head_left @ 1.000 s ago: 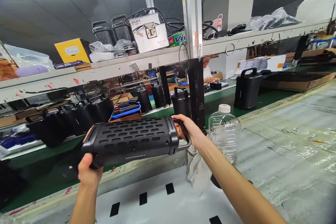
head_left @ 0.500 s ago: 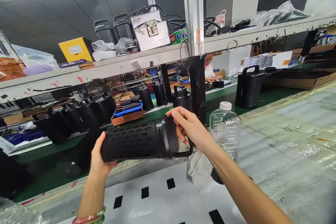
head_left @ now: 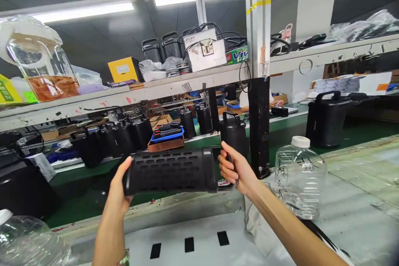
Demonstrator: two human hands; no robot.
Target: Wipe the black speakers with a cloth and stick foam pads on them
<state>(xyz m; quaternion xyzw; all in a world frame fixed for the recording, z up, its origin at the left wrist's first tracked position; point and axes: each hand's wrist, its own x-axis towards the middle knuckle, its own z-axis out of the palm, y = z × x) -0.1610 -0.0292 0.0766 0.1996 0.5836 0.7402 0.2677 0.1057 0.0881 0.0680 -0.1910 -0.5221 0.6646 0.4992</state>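
Note:
A black slotted cylinder with a carry handle (head_left: 170, 171) is held on its side in mid-air, nearly level, above the white work surface (head_left: 174, 232). Rows of slots cover the side facing me. My left hand (head_left: 120, 187) grips its left end, thumb on top; the other fingers are mostly hidden behind and below. At the right end, the fingers of my right hand (head_left: 235, 168) are curled round the handle. Several black rectangular pieces (head_left: 189, 244) lie flat on the white surface below. A whitish cloth (head_left: 257, 224) lies beneath my right forearm.
Clear plastic bottles stand at right (head_left: 301, 178) and lower left (head_left: 31, 241). A green conveyor (head_left: 280, 133) carries black handled units (head_left: 327, 120) and a blue tray (head_left: 168, 133) of dark tools. Overhead runs a loaded shelf (head_left: 168, 85), with a post (head_left: 259, 129) just beyond my right hand.
My right hand has gone from the cylinder's end cap to a curled grip on its handle. The cylinder has turned slightly to level. The view has swung left and upward.

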